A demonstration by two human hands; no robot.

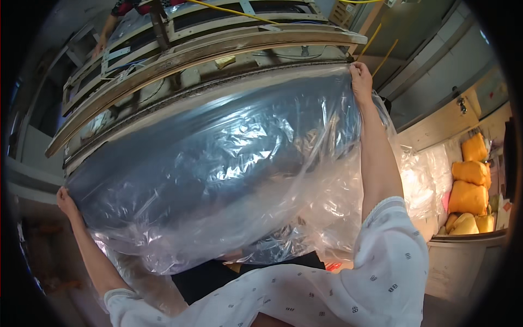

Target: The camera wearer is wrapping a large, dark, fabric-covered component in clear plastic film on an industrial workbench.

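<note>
A wide clear plastic sheet [218, 158] is stretched between my two hands, its far edge running along a dark bar on the bench. My left hand [66, 200] pinches the sheet at its far left corner. Over at the far right corner, my right hand [362, 82] grips the other end, fingers closed, arm reaching far forward. Bright reflections and wrinkles cover the middle of the plastic. A dark surface shows through it. The near part drapes loosely toward my lap and bunches under my right arm.
Beyond the bar stands a wooden slatted frame [229, 41] with yellow hoses [234, 11] above it. Another person's arm [103, 35] shows at the upper left. To the right, several orange-yellow bundles [468, 199] sit beside more piled clear plastic [425, 180].
</note>
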